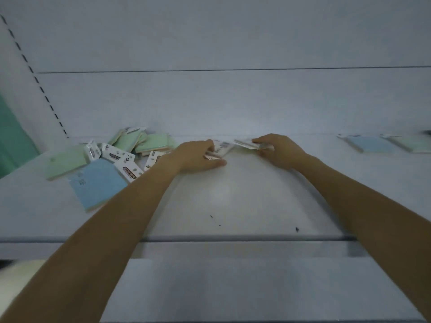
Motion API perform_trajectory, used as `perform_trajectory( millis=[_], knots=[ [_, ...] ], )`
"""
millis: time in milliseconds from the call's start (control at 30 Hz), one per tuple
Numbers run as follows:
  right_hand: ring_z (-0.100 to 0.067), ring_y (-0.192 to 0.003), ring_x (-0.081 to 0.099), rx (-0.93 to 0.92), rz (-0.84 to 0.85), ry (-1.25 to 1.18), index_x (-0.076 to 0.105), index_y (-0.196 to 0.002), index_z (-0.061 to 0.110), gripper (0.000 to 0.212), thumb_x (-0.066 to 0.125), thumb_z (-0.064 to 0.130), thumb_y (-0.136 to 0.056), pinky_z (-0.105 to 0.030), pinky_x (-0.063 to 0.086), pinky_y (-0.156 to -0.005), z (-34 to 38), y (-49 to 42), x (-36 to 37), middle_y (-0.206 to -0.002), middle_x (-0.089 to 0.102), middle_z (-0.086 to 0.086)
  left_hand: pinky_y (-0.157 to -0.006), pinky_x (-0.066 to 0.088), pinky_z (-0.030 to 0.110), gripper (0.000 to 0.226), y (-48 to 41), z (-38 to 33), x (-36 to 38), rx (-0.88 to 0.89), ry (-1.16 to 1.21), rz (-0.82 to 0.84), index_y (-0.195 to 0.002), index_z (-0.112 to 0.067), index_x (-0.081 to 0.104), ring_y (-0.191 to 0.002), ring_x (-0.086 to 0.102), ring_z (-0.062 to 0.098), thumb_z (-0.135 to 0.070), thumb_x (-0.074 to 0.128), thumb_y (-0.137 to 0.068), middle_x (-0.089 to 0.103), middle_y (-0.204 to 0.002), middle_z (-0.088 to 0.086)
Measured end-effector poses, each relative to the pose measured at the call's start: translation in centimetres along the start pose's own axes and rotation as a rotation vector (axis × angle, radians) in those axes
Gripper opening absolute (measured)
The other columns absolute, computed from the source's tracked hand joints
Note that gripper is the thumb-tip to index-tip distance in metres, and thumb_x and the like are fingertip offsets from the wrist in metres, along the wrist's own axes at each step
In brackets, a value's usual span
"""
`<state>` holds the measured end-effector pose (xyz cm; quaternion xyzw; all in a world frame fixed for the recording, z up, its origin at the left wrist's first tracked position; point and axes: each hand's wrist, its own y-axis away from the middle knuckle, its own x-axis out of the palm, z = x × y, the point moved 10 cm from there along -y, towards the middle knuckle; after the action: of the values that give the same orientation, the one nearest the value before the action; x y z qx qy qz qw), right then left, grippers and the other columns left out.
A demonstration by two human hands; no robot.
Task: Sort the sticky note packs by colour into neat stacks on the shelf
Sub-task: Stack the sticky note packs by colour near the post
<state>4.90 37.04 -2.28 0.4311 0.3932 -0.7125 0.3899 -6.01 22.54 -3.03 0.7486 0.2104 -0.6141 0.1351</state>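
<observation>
Hidden, cropped and blurred parts of the view.
The left hand hid most of the labelled pack it gripped, and the right hand most of the pale pack; neither colour could be told. The green pack was cut by the right edge; print in the pile was blurred.

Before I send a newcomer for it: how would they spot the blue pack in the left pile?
On the white shelf, find the jumbled pile at its left end. The blue pack lies at the pile's near edge, the one plainly blue face among green packs and white header cards.
</observation>
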Motion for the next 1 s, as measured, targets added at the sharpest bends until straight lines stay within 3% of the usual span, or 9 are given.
perform_trajectory(
  millis=[100, 233, 367, 500, 567, 667, 767, 900, 1000],
  knots=[
    [-0.029, -0.127, 0.046, 0.055, -0.076, -0.01, 0.051, -0.128, 0.007, 0.036, 0.046, 0.009, -0.092, -0.03, 0.029, -0.106, -1.3, 1.5, -0.7, -0.137, 0.05, -0.015, -0.088, 0.038, 0.032, 0.054, -0.5, -1.4, 0.0, 0.058, -0.023, 0.028, -0.114, -0.023, 0.055, -0.11, 0.052, 0.023, -0.065, 0.042, -0.082, 0.054, -0.119, 0.006],
    [-0.029, -0.121, 0.051, 0.134, -0.124, -0.086, 0.052, -0.125, 0.01, 0.036, 0.043, 0.006, -0.091, -0.026, 0.035, -0.097, -2.8, 1.9, -1.1, -0.132, 0.055, -0.013, -0.102, 0.037, 0.032, 0.06, 0.3, -2.0, 1.3, 0.1, 0.078, 0.141, -0.126, -0.034, 0.044, -0.112, 0.046, 0.016, -0.064, 0.055, -0.075, 0.034, -0.116, -0.006],
    [-0.027, -0.116, 0.053, 0.175, -0.156, -0.182, 0.053, -0.124, 0.015, 0.037, 0.045, 0.006, -0.089, -0.019, 0.034, -0.084, -3.5, 1.8, -1.2, -0.126, 0.06, -0.009, -0.11, 0.03, 0.034, 0.061, -0.1, -2.6, 1.4, 0.156, 0.015, 0.074, -0.136, -0.027, 0.041, -0.133, 0.035, 0.018, -0.051, 0.057, -0.082, 0.036, -0.144, 0.0],
    [-0.026, -0.117, 0.053, 0.15, -0.193, -0.239, 0.055, -0.123, 0.015, 0.034, 0.043, 0.009, -0.091, -0.015, 0.031, -0.081, -3.6, 1.7, -1.5, -0.127, 0.059, -0.007, -0.091, 0.044, 0.034, 0.036, -0.7, -3.5, 0.6, 0.214, -0.092, -0.085, -0.116, -0.018, 0.058, -0.11, 0.056, 0.027, -0.037, 0.045, -0.088, 0.065, -0.115, 0.006],
    [-0.027, -0.111, 0.055, 0.148, -0.222, -0.285, 0.056, -0.117, 0.013, 0.027, 0.042, 0.014, -0.093, -0.019, 0.033, -0.081, -3.7, 1.7, -1.8, -0.12, 0.062, -0.007, -0.088, 0.044, 0.033, 0.035, -0.9, -3.3, 0.2, 0.207, -0.019, -0.138, -0.113, -0.015, 0.059, -0.105, 0.058, 0.026, -0.036, 0.039, -0.094, 0.066, -0.112, 0.007],
    [-0.023, -0.095, 0.057, 0.148, -0.287, -0.39, 0.055, -0.099, 0.01, 0.014, 0.045, 0.016, -0.092, -0.03, 0.04, -0.079, -3.6, 1.9, -2.4, -0.105, 0.064, -0.009, -0.067, 0.031, 0.026, 0.027, -0.7, -2.1, -2.8, 0.127, 0.302, -0.333, -0.099, -0.008, 0.058, -0.082, 0.054, 0.023, -0.027, 0.037, -0.098, 0.059, -0.088, 0.006],
    [-0.02, -0.082, 0.059, 0.186, -0.342, -0.736, 0.054, -0.104, 0.008, 0.014, 0.049, 0.014, -0.092, -0.03, 0.048, -0.074, -3.8, 2.1, -2.9, -0.091, 0.063, -0.006, -0.061, 0.029, 0.026, 0.018, -1.0, -0.6, -5.4, 0.053, 0.488, -0.491, -0.085, -0.015, 0.049, -0.072, 0.046, 0.02, -0.023, 0.039, -0.098, 0.051, -0.077, 0.001],
    [-0.01, -0.073, 0.063, 0.198, -0.277, -1.082, 0.052, -0.111, 0.011, 0.019, 0.047, 0.011, -0.093, -0.017, 0.056, -0.061, -3.2, 2.1, -2.4, -0.082, 0.063, 0.0, -0.061, 0.039, 0.027, 0.012, -1.6, 1.1, -6.1, -0.037, 0.795, -0.503, -0.085, -0.017, 0.053, -0.066, 0.051, 0.012, -0.028, 0.055, -0.09, 0.054, -0.072, -0.009],
    [-0.01, -0.065, 0.065, 0.195, -0.235, -1.103, 0.054, -0.108, 0.016, 0.017, 0.048, 0.012, -0.093, -0.02, 0.057, -0.06, -3.0, 2.1, -1.9, -0.08, 0.064, -0.002, -0.061, 0.051, 0.029, 0.014, -2.0, 1.4, -4.3, -0.093, 0.942, -0.363, -0.088, -0.019, 0.054, -0.071, 0.058, 0.017, -0.023, 0.066, -0.083, 0.058, -0.087, 0.004]
  ],
)
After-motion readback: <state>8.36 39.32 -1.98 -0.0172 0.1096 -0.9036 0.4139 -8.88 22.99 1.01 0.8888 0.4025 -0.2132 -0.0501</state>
